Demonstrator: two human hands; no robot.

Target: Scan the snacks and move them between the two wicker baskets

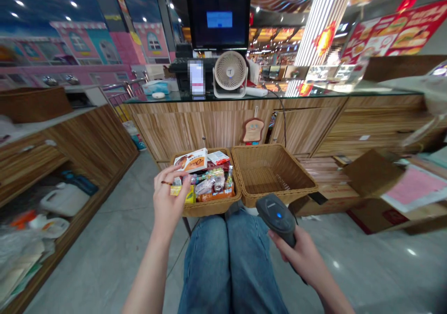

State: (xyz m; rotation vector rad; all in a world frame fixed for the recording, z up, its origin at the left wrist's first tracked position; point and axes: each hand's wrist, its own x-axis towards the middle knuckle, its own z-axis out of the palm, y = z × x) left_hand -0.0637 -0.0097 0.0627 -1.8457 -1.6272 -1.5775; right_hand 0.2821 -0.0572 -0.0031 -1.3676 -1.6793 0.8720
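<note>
Two baskets (pixel 263 170) are set side by side, seemingly for reach; a scanner (pixel 275 215) is gripped by the right hand (pixel 301 252); the left hand (pixel 170 190), fingers parted, is held over packets (pixel 213 184).

dark-grey scanner (pixel 275 214), brown woven baskets (pixel 209 208)

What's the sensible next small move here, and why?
Probably close the left hand on the white-and-orange box: that hand is open near its edge, the box lies on top in the left basket, and the right hand holds a scanner.
</note>
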